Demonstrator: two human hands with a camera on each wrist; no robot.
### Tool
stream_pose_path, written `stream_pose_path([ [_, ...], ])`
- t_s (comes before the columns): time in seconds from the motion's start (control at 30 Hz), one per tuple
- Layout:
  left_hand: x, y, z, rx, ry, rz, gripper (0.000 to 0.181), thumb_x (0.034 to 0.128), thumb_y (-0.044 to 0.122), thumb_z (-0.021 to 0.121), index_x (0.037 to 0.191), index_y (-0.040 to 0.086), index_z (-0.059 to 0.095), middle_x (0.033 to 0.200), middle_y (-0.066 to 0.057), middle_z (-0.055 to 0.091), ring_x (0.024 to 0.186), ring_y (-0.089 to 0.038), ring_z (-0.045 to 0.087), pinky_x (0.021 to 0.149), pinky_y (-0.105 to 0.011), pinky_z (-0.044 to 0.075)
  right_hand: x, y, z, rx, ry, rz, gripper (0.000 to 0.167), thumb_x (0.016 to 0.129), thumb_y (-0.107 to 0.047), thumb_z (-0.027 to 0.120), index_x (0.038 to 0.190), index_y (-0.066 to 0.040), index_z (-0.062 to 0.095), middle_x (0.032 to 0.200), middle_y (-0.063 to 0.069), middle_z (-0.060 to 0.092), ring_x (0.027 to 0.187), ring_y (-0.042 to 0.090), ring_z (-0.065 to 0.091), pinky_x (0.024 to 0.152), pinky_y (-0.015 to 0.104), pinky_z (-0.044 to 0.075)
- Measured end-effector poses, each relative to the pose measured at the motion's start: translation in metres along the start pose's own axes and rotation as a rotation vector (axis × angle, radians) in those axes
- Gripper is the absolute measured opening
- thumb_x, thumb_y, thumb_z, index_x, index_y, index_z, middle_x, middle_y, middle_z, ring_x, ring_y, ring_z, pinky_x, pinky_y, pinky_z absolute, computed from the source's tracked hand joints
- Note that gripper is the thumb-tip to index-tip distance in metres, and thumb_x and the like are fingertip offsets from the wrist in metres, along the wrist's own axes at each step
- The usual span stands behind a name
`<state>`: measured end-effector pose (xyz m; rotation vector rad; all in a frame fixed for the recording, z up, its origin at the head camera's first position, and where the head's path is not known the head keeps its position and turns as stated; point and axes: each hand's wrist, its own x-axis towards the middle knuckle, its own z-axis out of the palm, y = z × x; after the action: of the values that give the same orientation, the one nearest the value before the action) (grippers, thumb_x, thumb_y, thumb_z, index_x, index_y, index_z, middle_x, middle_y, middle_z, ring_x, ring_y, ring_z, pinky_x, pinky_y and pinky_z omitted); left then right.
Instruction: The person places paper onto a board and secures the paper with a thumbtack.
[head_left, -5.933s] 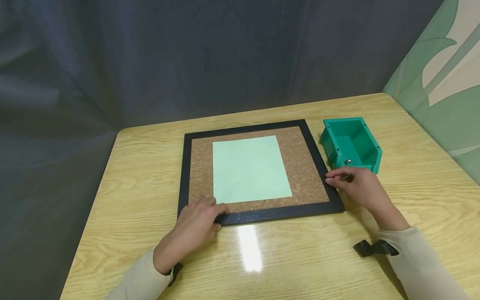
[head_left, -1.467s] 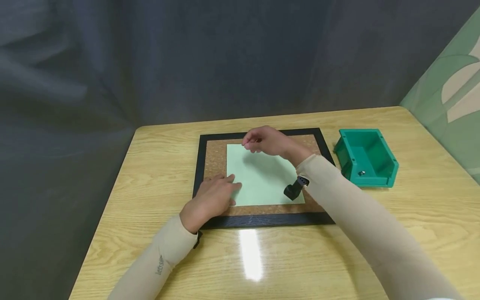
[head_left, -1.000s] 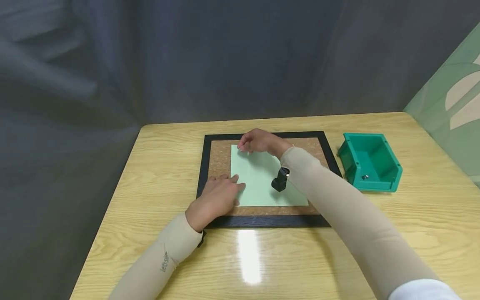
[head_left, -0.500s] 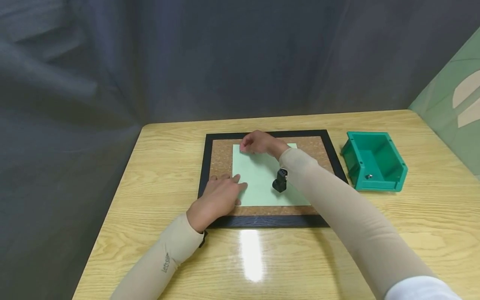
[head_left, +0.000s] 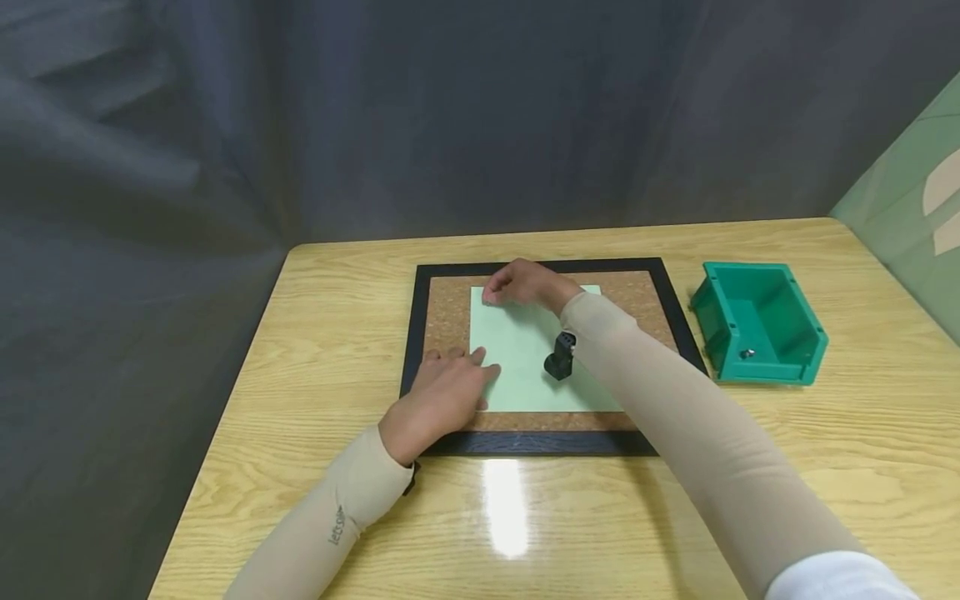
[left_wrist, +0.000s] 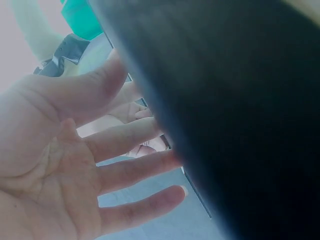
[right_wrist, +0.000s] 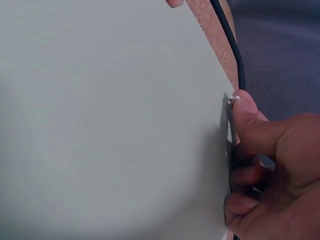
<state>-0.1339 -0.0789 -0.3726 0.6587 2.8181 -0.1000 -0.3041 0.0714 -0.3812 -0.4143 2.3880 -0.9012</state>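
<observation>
A pale green sheet (head_left: pixel 528 375) lies on the cork board (head_left: pixel 448 312), inside its black frame (head_left: pixel 540 443). My left hand (head_left: pixel 444 396) rests with spread fingers over the sheet's left edge and the cork; its fingers (left_wrist: pixel 130 170) look straight in the left wrist view. At the sheet's far left corner is my right hand (head_left: pixel 525 285). In the right wrist view, the thumb of my right hand (right_wrist: pixel 270 155) presses a small shiny pin (right_wrist: pixel 233 100) against the sheet near its corner; whether a fingertip also grips the pin is hidden.
Right of the board stands a green bin (head_left: pixel 763 371) with a small shiny thing (head_left: pixel 747 354) inside near its front. A dark curtain (head_left: pixel 480 117) hangs behind the wooden table (head_left: pixel 315 308). My right forearm (head_left: pixel 697 417) crosses over the board's right part.
From the board's right edge, my right hand has moved to the sheet's far left corner, then lowered slightly. My left hand has shifted from the frame's front edge onto the sheet's left side.
</observation>
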Motion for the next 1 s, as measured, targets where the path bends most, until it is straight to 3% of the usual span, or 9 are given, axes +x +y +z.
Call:
stream_pose_path([
  [0.27, -0.001, 0.003, -0.001, 0.002, -0.015, -0.004, 0.048, 0.0962, 0.031, 0.066, 0.143, 0.027, 0.055, 0.154, -0.004, 0.048, 0.131, -0.030, 0.053, 0.096, -0.053, 0.047, 0.000, -0.005, -0.001, -0.062, -0.016, 0.048, 0.027, 0.098, -0.032, 0.063, 0.118, -0.017, 0.073, 0.140, 0.004, 0.060, 0.135, 0.024, 0.050, 0.115, 0.045, 0.038],
  [0.43, -0.002, 0.004, -0.001, -0.011, -0.010, 0.000, 0.049, 0.0957, 0.030, 0.067, 0.143, 0.026, 0.056, 0.154, -0.005, 0.048, 0.132, -0.031, 0.052, 0.098, -0.054, 0.046, 0.000, -0.011, -0.002, -0.104, -0.019, 0.100, 0.029, 0.099, -0.035, 0.062, 0.118, -0.016, 0.073, 0.139, 0.003, 0.059, 0.130, 0.021, 0.051, 0.115, 0.043, 0.037],
  [0.67, -0.003, 0.003, -0.002, -0.017, -0.016, 0.000, 0.050, 0.0955, 0.032, 0.067, 0.144, 0.026, 0.055, 0.154, -0.005, 0.047, 0.131, -0.031, 0.052, 0.096, -0.053, 0.047, 0.001, -0.016, -0.003, -0.070, -0.023, 0.149, 0.025, 0.099, -0.033, 0.061, 0.114, -0.016, 0.073, 0.134, 0.002, 0.058, 0.124, 0.019, 0.049, 0.117, 0.044, 0.033],
  [1.0, -0.004, 0.003, -0.001, -0.009, -0.016, -0.003, 0.049, 0.0958, 0.030, 0.067, 0.143, 0.026, 0.056, 0.153, -0.005, 0.048, 0.132, -0.031, 0.052, 0.097, -0.053, 0.047, 0.005, -0.018, 0.001, -0.069, -0.013, 0.159, 0.029, 0.098, -0.035, 0.063, 0.117, -0.016, 0.072, 0.141, 0.003, 0.057, 0.133, 0.022, 0.049, 0.117, 0.043, 0.034],
])
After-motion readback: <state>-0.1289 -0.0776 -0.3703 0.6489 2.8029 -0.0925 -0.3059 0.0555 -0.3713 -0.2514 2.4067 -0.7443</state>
